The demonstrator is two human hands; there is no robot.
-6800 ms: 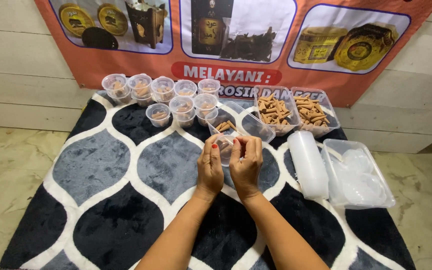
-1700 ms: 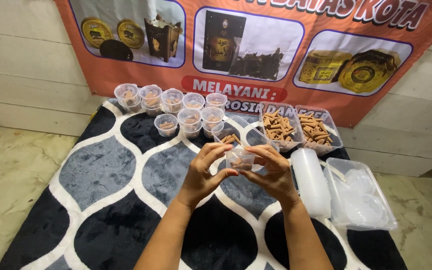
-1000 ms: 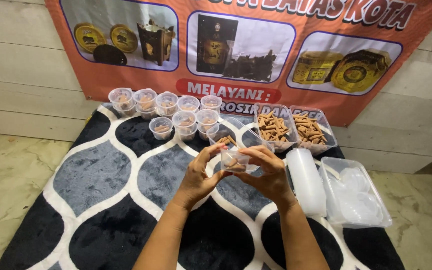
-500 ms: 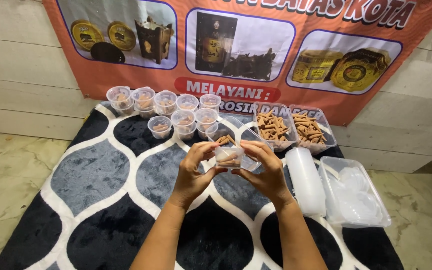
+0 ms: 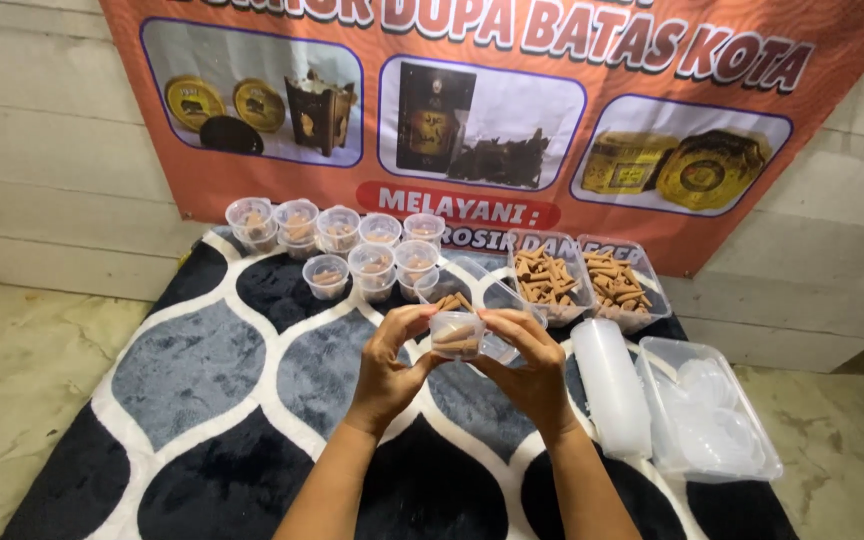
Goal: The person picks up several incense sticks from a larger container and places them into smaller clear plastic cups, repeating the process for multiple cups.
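Along the rug's (image 5: 182,370) far left edge stand filled lidded cups (image 5: 337,240). Above mid-rug the left hand (image 5: 387,370) and right hand (image 5: 527,370) pinch one small cup of sticks (image 5: 457,335), fingers curled on its rim, apparently closing it. Next seems a firm, even press; stick trays (image 5: 577,280), stacked cups (image 5: 612,395) and lid box (image 5: 712,420) sit right.

Banner (image 5: 512,120) cut off at top edge, forearms cut at bottom edge, rug (image 5: 192,380) corners out of frame, cup (image 5: 457,335) rim hidden behind fingertips (image 5: 422,318).
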